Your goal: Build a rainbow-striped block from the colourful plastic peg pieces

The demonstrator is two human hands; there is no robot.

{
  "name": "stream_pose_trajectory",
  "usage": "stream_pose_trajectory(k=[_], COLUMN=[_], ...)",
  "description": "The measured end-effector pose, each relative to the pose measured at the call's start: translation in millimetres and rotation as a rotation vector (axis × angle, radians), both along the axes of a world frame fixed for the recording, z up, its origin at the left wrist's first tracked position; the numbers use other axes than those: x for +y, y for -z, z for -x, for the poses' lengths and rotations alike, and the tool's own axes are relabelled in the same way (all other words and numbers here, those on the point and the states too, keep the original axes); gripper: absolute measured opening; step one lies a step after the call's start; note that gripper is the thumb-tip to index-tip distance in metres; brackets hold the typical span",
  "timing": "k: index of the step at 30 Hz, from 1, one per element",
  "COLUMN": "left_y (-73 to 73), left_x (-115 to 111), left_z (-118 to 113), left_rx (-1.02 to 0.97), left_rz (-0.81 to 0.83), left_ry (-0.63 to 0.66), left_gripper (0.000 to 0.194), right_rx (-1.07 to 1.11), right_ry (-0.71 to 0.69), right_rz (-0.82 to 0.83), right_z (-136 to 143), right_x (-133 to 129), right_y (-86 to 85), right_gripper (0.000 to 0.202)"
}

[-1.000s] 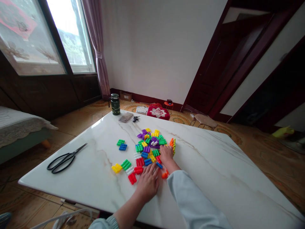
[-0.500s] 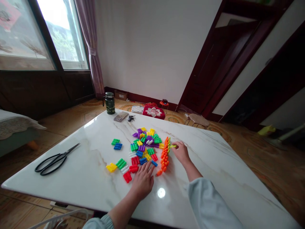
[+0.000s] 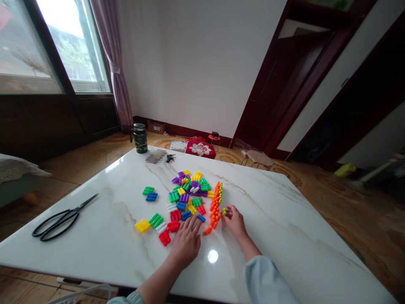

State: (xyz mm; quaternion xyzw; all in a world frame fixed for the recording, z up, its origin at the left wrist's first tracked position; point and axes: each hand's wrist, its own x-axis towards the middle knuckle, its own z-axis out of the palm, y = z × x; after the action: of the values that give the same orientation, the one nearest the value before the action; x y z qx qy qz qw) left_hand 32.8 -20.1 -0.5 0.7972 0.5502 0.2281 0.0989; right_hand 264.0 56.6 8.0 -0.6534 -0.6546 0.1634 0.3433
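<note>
**Right hand [image 3: 236, 223] pinches a yellow-green piece [image 3: 224, 211] beside the knobbly orange row [image 3: 215, 205]**

We see the two hands apart. The right one closes thumb and fingers on the small, rounded yellow-green piece, just to the right of the orange row's near part. The left hand [image 3: 186, 241] lies palm down with its fingers loosely spread, grasping nothing that we can make out; its fingertips are beside a blue piece [image 3: 201, 218].

The orange row is a bumpy line of bulb-shaped segments, and a yellow-green strip [image 3: 220, 191] of similar beads runs along its far right side. To the left we find a loose heap of smooth, plastic-looking pieces [image 3: 184, 197], ribbed like short tubes side by side, in purple, green, yellow, white, blue and red.

All of this sits on a glossy white worktop [image 3: 278, 236] with brownish, marble-like veins. Farther left we see scissors [image 3: 74, 211] with slim pointed blades and black looped handles. At the far corner stand a camouflage-patterned cylindrical bottle [image 3: 140, 139] and, lying near it, dark keys [image 3: 170, 158].
</note>
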Motion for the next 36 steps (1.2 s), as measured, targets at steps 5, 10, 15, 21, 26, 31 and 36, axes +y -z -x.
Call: stream_pose_trajectory(k=[5, 10, 15, 21, 26, 31, 36], left_y=[4.5, 5.1, 6.1, 4.1, 2.2, -0.4, 0.3], left_x=[1.0, 1.2, 1.4, 1.2, -0.3, -1.4, -1.4], left_z=[-0.1, 0.4, 0.4, 0.2, -0.2, -0.4, -1.1], left_rx=[0.017, 0.043, 0.027, 0.036, 0.027, 0.013, -0.051], left_rz=[-0.001, -0.009, -0.021, -0.002, 0.004, -0.019, -0.108], left_ry=[0.006, 0.003, 0.006, 0.0, 0.002, -0.003, 0.015], left_gripper=[0.05, 0.05, 0.049, 0.05, 0.051, 0.052, 0.041], right_rx=[0.122, 0.192, 0.223, 0.246, 0.212, 0.108, -0.269], right_ry=[0.014, 0.015, 0.012, 0.031, 0.135, -0.088, -0.284], right_rz=[-0.011, -0.024, -0.038, -0.04, -0.117, -0.244, 0.021], right_z=[2.2, 6.9, 11.6, 13.3, 18.5, 71.4, 139.4], right_x=[3.0, 11.9, 12.5, 11.1, 4.4, -1.8, 3.7], right_y=[8.6, 12.7, 13.5, 11.4, -5.2, -31.0, -37.8], right_gripper=[0.029, 0.027, 0.027, 0.028, 0.03, 0.027, 0.022])
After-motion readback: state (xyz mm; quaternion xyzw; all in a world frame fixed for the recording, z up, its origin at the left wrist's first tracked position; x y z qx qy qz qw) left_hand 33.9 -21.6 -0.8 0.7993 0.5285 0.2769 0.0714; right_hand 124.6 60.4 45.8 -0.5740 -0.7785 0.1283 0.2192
